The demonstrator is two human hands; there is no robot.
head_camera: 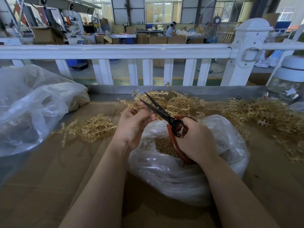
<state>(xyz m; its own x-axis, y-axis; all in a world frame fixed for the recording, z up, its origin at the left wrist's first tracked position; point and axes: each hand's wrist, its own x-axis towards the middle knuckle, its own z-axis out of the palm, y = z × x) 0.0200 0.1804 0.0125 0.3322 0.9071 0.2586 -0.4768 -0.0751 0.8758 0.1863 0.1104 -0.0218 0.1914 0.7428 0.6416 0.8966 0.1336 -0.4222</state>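
Heaps of amber plastic sprues [181, 102] are spread over the table [49, 178], backed by a white railing [115, 51]. Small amber pieces are contained in the clear plastic bag [181, 175] under the hands. A sprue piece [136, 105] is pinched in the left hand [133, 124], above the bag. Scissors [162, 112] with parted black blades are gripped by their red handles in the right hand [195, 142].
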